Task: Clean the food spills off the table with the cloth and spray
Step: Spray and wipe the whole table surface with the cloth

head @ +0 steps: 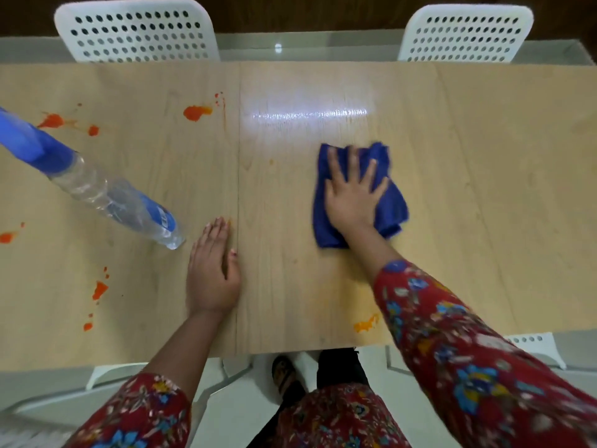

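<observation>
My right hand (352,195) presses flat with spread fingers on a crumpled blue cloth (392,205) right of the table's middle. My left hand (211,270) rests flat on the wooden table (484,156) near the centre seam, holding nothing. A clear spray bottle (106,195) with a blue head and blue label stands at the left, just beyond my left hand. Orange-red spills lie on the left half: one at the back (195,112), two at the far left (53,121), some near the front left (98,291). A smeared orange spot (366,324) sits by the front edge under my right forearm.
Two white perforated chairs (135,33) (465,33) stand behind the table's far edge. A white chair part (533,345) shows below the front right edge. A bright light glare lies on the table beyond the cloth. My foot and the pale floor show under the front edge.
</observation>
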